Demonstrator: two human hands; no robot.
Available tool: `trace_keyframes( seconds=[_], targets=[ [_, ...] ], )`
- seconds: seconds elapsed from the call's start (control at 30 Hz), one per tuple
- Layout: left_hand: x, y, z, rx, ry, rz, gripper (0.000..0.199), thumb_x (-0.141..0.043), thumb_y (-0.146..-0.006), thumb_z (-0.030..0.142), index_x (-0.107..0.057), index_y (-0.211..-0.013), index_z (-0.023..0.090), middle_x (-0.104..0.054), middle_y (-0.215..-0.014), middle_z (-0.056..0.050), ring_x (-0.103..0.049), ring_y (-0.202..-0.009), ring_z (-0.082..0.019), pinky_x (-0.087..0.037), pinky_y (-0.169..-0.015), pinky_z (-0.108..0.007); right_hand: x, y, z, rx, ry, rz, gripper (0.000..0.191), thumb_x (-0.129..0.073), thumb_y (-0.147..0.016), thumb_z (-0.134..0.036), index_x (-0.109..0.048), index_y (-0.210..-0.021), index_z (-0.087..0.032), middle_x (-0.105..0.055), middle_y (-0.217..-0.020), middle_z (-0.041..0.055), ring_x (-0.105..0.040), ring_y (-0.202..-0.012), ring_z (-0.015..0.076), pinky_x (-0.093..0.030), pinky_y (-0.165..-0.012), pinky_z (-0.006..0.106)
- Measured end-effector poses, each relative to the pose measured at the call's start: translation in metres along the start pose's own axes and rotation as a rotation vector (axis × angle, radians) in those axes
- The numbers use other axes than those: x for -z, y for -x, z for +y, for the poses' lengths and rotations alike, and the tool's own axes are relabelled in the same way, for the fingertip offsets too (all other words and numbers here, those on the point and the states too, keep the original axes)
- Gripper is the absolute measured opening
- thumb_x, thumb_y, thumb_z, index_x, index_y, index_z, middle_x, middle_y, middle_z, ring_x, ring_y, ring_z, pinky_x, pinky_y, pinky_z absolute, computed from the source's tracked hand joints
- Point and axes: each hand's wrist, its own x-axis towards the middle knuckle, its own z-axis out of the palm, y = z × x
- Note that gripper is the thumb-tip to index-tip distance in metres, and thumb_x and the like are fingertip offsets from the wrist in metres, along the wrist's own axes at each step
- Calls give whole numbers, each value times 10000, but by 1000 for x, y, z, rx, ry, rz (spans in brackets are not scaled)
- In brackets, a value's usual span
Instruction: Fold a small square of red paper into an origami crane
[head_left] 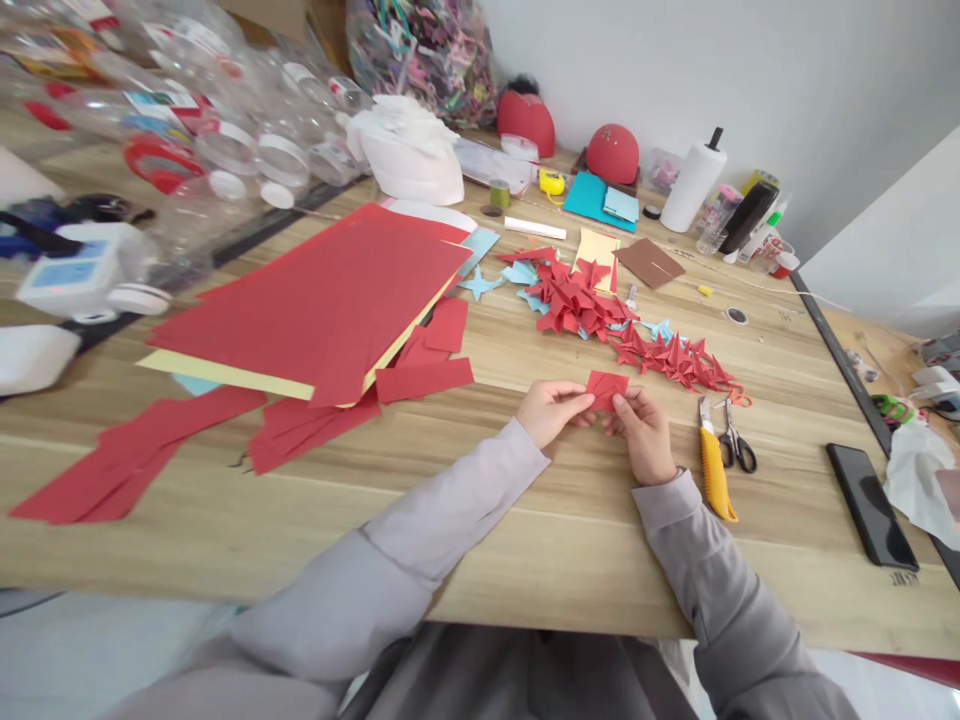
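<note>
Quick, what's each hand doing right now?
Left hand: closed, pinching the left side of a small red paper piece.
Right hand: closed, gripping the same piece's right side.

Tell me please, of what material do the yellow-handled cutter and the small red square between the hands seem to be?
Cutter: handle likely smooth plastic, evenly coloured; blade apparently metal, greyish.
Red square: matte paper or thin card, by its flat, creased look.
</note>
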Motion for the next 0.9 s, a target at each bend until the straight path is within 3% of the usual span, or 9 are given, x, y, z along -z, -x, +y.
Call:
trace_keyframes(
  seconds=[0.13, 0.37, 0.5, 0.7, 0.9],
  targets=[
    [1, -1, 0, -67, 52, 37, 380, -762, -512, 300, -671, -833, 118, -700, -811, -63, -636, -733, -175, -513, -696, -313, 0, 2, -2, -18, 68, -46, 168, -664, -694, -326, -624, -757, -176, -587, -534, -39, -494, -430, 73, -401, -433, 203],
    [1, 0, 1, -62, -13, 61, 233, -744, -506, 257, -651, -677, 129, -637, -574, 8, -571, -535, -113, -484, -505, -237, -4, 3, -4, -9, 24, 46, 171, -699, -648, -300, -657, -765, -183, -643, -613, -23, -501, -455, 77, -404, -415, 204],
    [0, 1, 1, -37, 31, 94, 246, -758, -468, 223, -680, -681, 129, -654, -601, -6, -581, -547, -125, -502, -507, -256, -4, 3, -3, -12, 14, 60, 178, -709, -633, -282, -683, -786, -194, -673, -672, -9, -516, -486, 90, -427, -422, 217],
    [0, 1, 6, 86, 202, 63, 193, -765, -421, 173, -683, -591, 132, -648, -593, -13, -598, -558, -159, -519, -470, -298, -4, 4, 1, -55, -72, 86, 137, -738, -596, -260, -710, -722, -215, -658, -609, -23, -516, -487, 96, -445, -447, 229],
    [1, 2, 8, 92, 242, 24, 193, -765, -415, 161, -680, -585, 125, -631, -583, -10, -592, -551, -159, -516, -444, -295, -3, 3, 1, -62, -158, 56, 98, -737, -591, -212, -715, -681, -242, -667, -607, -30, -526, -489, 99, -439, -452, 234]
  ],
)
